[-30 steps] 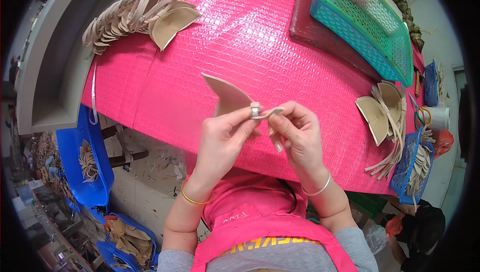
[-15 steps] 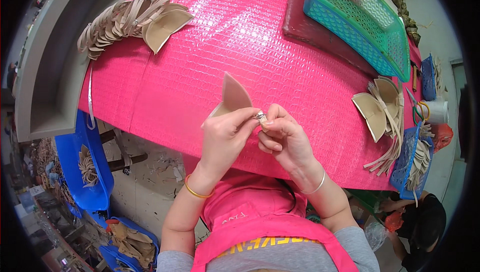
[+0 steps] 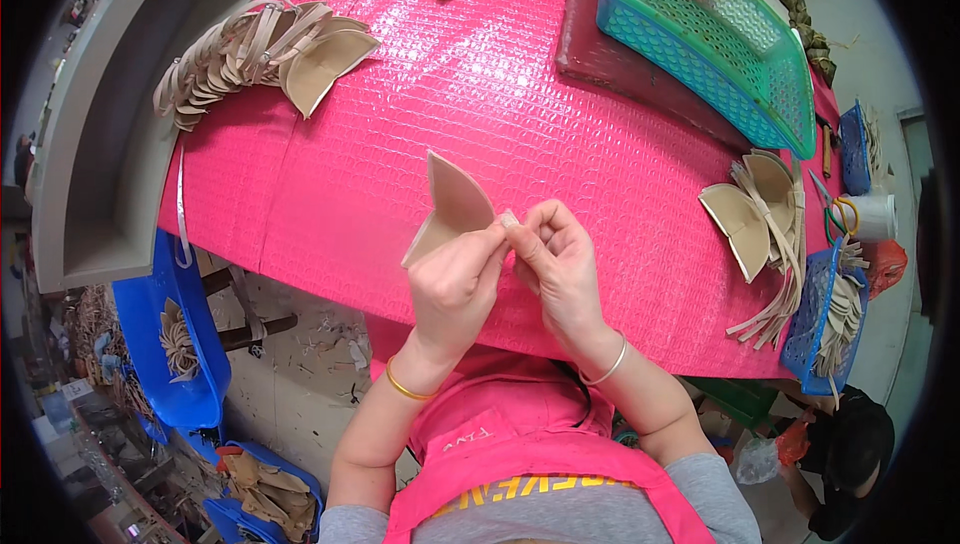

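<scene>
A beige curved two-winged piece (image 3: 452, 206), which looks like a sandal's heel part, stands up over the table from behind my left hand. My left hand (image 3: 455, 289) is closed, holding it, with thumb and forefinger pinched together. My right hand (image 3: 562, 269) is closed in a pinch, its fingertips meeting those of the left; what lies between them is hidden. At the upper left lies a row of similar beige pieces with straps (image 3: 245, 56). More strapped beige pieces (image 3: 752, 219) rest on the right of the table.
The pink-covered table (image 3: 350, 164) bears a green basket (image 3: 700, 54) on a dark red slab (image 3: 590, 34). At the right edge are scissors (image 3: 835, 212), a white spool (image 3: 878, 216) and a blue basket (image 3: 808, 319). A grey shelf (image 3: 95, 174) borders the left. A person in black (image 3: 850, 454) is at the lower right.
My fingertips have drawn together, covering the small shiny metal part that showed between them. The beige piece has shifted slightly left, and more of it shows.
</scene>
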Tool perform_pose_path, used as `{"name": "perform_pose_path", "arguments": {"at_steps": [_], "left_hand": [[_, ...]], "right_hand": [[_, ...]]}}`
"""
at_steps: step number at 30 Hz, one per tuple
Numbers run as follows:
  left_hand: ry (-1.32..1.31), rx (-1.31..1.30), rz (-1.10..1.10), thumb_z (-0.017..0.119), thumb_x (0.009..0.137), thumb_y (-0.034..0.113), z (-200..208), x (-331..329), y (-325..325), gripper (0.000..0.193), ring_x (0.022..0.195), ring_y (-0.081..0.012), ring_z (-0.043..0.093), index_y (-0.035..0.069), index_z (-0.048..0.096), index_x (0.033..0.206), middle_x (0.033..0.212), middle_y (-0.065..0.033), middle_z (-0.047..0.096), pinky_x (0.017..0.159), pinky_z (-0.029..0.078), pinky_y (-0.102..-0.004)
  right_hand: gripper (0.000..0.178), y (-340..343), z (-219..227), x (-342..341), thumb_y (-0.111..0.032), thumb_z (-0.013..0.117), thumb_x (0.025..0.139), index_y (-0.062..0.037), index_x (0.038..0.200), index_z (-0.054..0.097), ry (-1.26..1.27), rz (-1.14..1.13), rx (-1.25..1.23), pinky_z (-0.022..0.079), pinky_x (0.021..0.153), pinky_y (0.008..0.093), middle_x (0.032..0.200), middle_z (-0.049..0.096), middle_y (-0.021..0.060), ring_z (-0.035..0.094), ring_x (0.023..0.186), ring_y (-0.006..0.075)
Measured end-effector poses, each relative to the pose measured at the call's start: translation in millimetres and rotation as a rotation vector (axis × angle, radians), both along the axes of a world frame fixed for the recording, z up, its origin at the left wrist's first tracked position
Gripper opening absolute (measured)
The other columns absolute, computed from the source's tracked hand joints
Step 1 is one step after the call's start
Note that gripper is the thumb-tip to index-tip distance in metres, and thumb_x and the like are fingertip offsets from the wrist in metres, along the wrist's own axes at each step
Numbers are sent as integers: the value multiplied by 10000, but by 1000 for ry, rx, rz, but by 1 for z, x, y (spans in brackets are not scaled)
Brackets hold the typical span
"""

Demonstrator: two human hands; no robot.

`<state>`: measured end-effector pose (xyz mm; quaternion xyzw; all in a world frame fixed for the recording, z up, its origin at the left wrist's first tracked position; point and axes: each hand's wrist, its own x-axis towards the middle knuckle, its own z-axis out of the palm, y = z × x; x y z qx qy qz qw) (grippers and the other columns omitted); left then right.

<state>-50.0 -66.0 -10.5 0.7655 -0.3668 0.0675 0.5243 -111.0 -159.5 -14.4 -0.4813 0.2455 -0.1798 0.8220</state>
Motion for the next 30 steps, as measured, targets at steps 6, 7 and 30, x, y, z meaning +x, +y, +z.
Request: {"name": "perform_pose_path", "arguments": {"at_steps": [6, 7, 30], "left_hand": [[-64, 22, -146, 622, 696, 15, 2, 11, 6, 144, 555, -225, 572, 14, 607, 839, 643, -104, 582, 495, 436, -280], [-27, 70, -149, 626, 693, 31, 4, 9, 5, 155, 565, -233, 570, 16, 606, 846, 634, -98, 577, 522, 443, -293], [-317, -32, 773, 617, 666, 14, -22, 160, 7, 521, 1063, -313, 320, -33, 362, 1118, 1107, -201, 346, 923, 277, -397]], "right_hand": [[96, -33, 9, 26, -112, 601, 769, -61, 757, 521, 86, 307, 47, 267, 436, 160, 624, 485, -35, 370, 489, 11], [86, -39, 4, 31, -106, 600, 766, -58, 741, 533, 35, 232, 41, 273, 444, 165, 614, 488, -34, 375, 489, 14], [278, -149, 25, -119, -96, 576, 730, -24, 992, 522, 875, -345, -1729, 348, 827, 383, 953, 514, 123, 465, 937, 282]]}}
